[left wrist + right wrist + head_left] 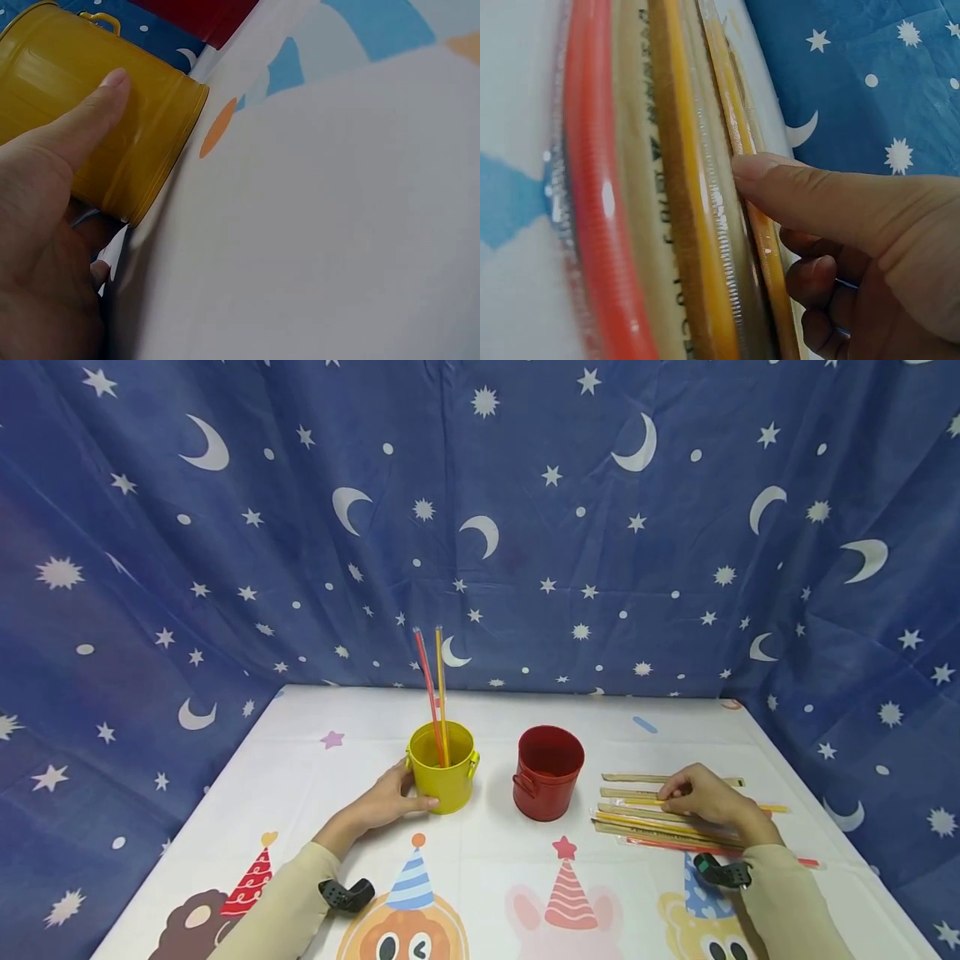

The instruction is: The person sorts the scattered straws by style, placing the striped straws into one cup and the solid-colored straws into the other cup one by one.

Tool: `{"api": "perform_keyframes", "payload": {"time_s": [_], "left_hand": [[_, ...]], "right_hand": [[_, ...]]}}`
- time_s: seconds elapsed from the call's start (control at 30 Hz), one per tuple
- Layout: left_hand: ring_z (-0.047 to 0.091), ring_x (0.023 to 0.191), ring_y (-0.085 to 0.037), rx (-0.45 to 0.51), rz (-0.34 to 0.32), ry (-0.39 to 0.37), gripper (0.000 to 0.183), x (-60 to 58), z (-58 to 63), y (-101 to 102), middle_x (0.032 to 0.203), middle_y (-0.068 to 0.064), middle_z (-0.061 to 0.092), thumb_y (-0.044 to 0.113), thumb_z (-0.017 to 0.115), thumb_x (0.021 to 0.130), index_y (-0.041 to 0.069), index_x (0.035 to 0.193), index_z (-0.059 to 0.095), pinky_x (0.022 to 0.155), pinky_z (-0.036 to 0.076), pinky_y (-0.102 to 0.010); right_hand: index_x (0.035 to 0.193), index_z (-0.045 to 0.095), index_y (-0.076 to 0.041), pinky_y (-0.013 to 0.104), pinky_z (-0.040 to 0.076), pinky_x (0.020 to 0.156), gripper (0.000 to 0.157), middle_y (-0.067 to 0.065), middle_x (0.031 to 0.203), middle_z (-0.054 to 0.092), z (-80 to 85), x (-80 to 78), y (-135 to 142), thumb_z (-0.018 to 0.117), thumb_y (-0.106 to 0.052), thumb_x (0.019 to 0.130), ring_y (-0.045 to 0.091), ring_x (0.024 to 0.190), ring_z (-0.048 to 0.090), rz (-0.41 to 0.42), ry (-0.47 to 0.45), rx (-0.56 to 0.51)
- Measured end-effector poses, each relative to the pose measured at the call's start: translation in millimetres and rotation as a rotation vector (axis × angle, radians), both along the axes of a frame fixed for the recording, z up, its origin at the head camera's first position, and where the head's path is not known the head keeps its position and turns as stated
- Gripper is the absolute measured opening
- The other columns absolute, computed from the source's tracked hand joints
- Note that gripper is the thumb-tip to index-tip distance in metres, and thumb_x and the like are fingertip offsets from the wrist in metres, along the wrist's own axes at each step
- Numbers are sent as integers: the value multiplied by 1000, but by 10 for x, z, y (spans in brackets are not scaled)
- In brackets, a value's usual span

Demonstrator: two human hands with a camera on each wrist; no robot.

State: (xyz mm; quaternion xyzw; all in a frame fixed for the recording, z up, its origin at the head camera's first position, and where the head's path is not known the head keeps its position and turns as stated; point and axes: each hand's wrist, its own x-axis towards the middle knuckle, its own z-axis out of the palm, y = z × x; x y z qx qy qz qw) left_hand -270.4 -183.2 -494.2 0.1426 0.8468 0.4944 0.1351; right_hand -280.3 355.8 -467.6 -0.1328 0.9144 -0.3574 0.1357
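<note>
My left hand grips the side of a small yellow metal bucket, its thumb across the front in the left wrist view. The other fingers are partly hidden behind the bucket. A red straw and a yellow straw stand in it, leaning to the left. At the right, my right hand is over a row of wrapped sticks. Its thumb and curled fingers pinch a yellow straw in clear wrap, which lies among the others.
An upright red bucket stands between the yellow bucket and the row. Several brown paper sleeves, another yellow straw and a red straw lie side by side. A blue star-and-moon curtain hangs behind the white printed tablecloth.
</note>
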Motion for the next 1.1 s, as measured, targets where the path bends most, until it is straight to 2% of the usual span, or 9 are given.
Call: {"api": "perform_keyframes", "payload": {"time_s": [0.13,0.4,0.7,0.9,1.1], "left_hand": [[23,156,-38,15,-3,2,100,2,0,-10,168,-19,22,36,80,87,5,161,20,127,21,-52],[23,155,-39,19,9,-15,103,23,-21,-14,169,-19,20,37,80,86,5,162,17,127,22,-53],[23,156,-39,25,10,-8,102,34,-15,-1,169,-18,21,36,80,86,7,162,18,127,22,-53],[23,156,-38,17,6,2,104,28,-15,3,169,-18,21,36,81,86,7,162,16,127,21,-52],[24,155,-38,24,-4,13,102,26,3,12,168,-18,23,34,81,86,7,162,18,127,21,-52]], "right_hand": [[94,76,3,19,40,54,12,-1,73,58,26,4,3,77,-4,84,4,63,47,-11,25,-18],[96,76,4,20,42,54,11,2,75,64,182,51,-21,75,-5,89,2,63,47,-4,181,-76],[101,76,2,21,42,54,14,1,76,56,424,99,-122,74,-5,90,5,66,46,-58,284,-79],[97,75,5,24,38,47,10,-6,73,55,505,157,-219,74,0,88,4,61,44,-66,421,-207],[100,71,9,29,38,47,12,-12,74,59,588,218,-307,70,0,92,10,59,46,-90,442,-365]]}}
